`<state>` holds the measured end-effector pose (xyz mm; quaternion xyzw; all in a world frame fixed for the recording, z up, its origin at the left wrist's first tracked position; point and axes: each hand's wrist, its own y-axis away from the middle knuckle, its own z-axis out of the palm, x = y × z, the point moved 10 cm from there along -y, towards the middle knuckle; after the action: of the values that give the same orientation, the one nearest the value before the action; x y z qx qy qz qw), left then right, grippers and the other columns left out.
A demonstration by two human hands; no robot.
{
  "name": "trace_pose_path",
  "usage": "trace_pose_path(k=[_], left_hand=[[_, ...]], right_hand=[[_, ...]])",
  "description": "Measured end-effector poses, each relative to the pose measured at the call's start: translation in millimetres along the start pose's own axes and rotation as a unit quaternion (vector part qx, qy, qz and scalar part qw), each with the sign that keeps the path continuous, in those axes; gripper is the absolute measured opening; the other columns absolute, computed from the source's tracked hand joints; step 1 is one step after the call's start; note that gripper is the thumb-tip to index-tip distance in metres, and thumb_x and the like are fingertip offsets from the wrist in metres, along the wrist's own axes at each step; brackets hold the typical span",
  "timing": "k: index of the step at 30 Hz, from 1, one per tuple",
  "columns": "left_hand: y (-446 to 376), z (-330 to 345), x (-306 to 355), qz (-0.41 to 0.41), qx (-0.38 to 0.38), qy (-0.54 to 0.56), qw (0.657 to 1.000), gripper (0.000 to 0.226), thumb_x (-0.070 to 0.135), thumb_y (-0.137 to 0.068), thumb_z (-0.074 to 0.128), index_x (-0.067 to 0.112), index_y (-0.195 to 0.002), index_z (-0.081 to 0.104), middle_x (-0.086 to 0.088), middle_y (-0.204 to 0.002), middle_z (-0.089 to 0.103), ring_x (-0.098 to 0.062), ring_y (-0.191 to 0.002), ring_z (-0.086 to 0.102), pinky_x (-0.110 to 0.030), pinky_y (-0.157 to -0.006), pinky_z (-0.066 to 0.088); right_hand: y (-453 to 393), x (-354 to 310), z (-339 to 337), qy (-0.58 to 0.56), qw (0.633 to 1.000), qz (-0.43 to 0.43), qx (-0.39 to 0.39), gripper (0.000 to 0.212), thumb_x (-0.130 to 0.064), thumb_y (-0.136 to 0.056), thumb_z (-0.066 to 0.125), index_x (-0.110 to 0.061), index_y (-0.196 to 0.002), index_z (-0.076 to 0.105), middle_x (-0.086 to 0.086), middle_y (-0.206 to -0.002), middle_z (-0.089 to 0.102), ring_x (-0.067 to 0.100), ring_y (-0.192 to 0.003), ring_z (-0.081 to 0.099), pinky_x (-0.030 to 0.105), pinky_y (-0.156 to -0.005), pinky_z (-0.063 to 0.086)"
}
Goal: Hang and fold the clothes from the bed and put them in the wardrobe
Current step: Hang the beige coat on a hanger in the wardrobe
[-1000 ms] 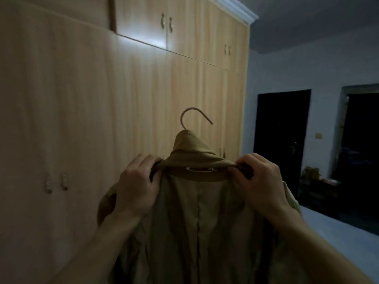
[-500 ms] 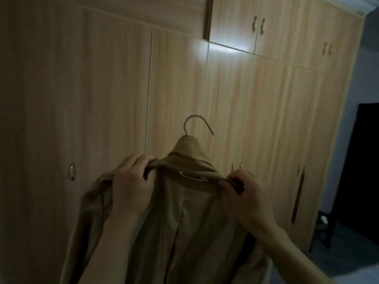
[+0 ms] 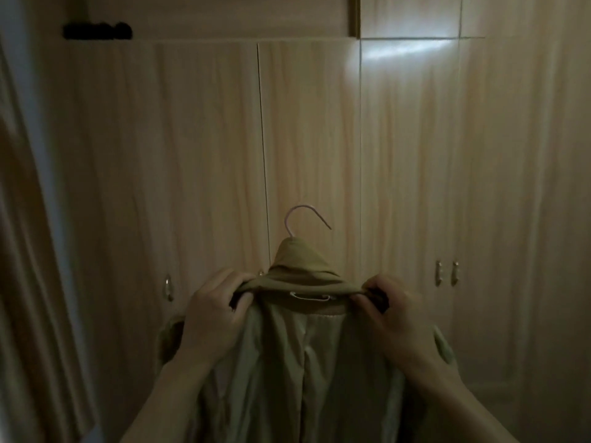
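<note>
Closed pale wooden wardrobe doors [image 3: 307, 139] fill the dim background, and before them an olive-tan coat [image 3: 300, 362] on a hanger [image 3: 302, 215] is held up, lining toward the camera, the left hand [image 3: 214, 314] and right hand [image 3: 393, 318] each gripping a shoulder beside the collar.

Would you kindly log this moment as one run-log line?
left hand grips coat collar | right hand grips collar | coat on hanger | wardrobe doors shut
</note>
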<state>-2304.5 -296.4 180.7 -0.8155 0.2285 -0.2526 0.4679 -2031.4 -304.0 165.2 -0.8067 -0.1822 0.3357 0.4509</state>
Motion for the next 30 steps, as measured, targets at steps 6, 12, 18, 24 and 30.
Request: trace_pose_path(k=[6,12,18,24,30], left_hand=[[0.3,35.1,-45.9,-0.013,-0.050,0.001,0.999,0.021,0.032,-0.087,0.052,0.022,-0.098,0.067,0.011,-0.091,0.061,-0.005,-0.084,0.057,-0.016,-0.073,0.043],[11.9,70.4,-114.1,-0.053,-0.030,0.016,0.998,0.022,0.027,-0.089,0.049,0.019,-0.097,0.067,0.009,-0.091,0.062,-0.002,-0.085,0.055,-0.007,-0.076,0.038],[21.9,110.5,-199.4,-0.074,-0.059,0.037,0.995,0.023,0.031,-0.090,0.049,0.019,-0.099,0.067,0.011,-0.094,0.061,-0.002,-0.086,0.054,-0.008,-0.078,0.038],[15.4,154.1,-285.9,-0.060,-0.102,0.040,0.992,0.021,0.033,-0.090,0.055,0.020,-0.102,0.067,0.014,-0.097,0.059,-0.005,-0.087,0.056,-0.012,-0.077,0.040],[10.8,195.7,-334.9,-0.047,-0.104,0.019,0.993,0.018,0.032,-0.093,0.052,0.019,-0.099,0.064,0.008,-0.095,0.059,-0.013,-0.083,0.058,-0.031,-0.069,0.050]], right_hand=[[-23.2,32.1,55.7,-0.013,0.999,-0.019,-0.045,0.017,-0.021,-0.084,0.073,-0.027,-0.082,0.058,-0.014,-0.079,0.055,0.009,-0.073,0.055,0.030,-0.061,0.047],[-35.2,52.1,142.0,0.004,0.992,-0.035,-0.118,0.012,-0.018,-0.087,0.070,-0.026,-0.093,0.063,-0.018,-0.088,0.052,0.002,-0.080,0.052,0.019,-0.064,0.041],[-48.1,75.5,229.9,0.001,0.986,-0.031,-0.162,0.011,-0.016,-0.086,0.071,-0.024,-0.090,0.065,-0.015,-0.085,0.056,0.005,-0.075,0.057,0.027,-0.066,0.048],[-57.9,102.4,316.2,0.006,0.982,-0.006,-0.187,0.006,-0.021,-0.088,0.069,-0.023,-0.091,0.064,-0.016,-0.086,0.054,0.002,-0.078,0.055,0.018,-0.066,0.045],[-65.6,135.5,385.3,-0.015,0.976,0.010,-0.216,0.004,-0.023,-0.086,0.067,-0.023,-0.089,0.064,-0.018,-0.082,0.053,-0.002,-0.074,0.052,0.012,-0.064,0.039]])
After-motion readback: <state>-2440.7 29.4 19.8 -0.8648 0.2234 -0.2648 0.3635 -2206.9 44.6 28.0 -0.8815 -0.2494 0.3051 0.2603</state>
